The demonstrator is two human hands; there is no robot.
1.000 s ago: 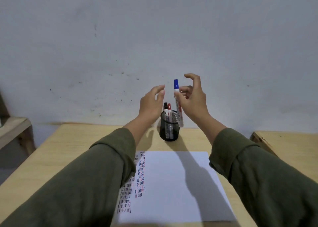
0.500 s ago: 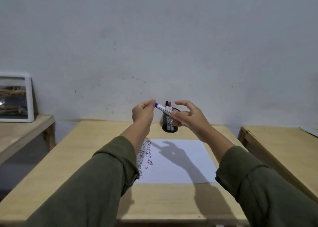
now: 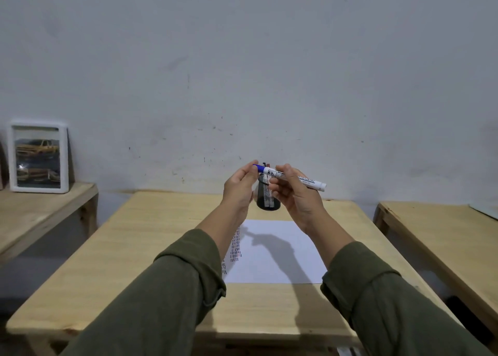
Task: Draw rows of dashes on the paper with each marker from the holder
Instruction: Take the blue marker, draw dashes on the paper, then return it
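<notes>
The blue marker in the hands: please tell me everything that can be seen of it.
The blue marker has a white barrel with black printed lettering, too small to read, and a blue cap at its left end. It looks like plastic. It lies nearly level in the air above the table, its right end a little lower, in front of the black holder. The right hand grips the barrel near its middle, and the left hand pinches the blue cap, which looks not yet pulled off.

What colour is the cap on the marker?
Blue, on the white-barrelled marker's blue cap, clearest in the head view.
</notes>
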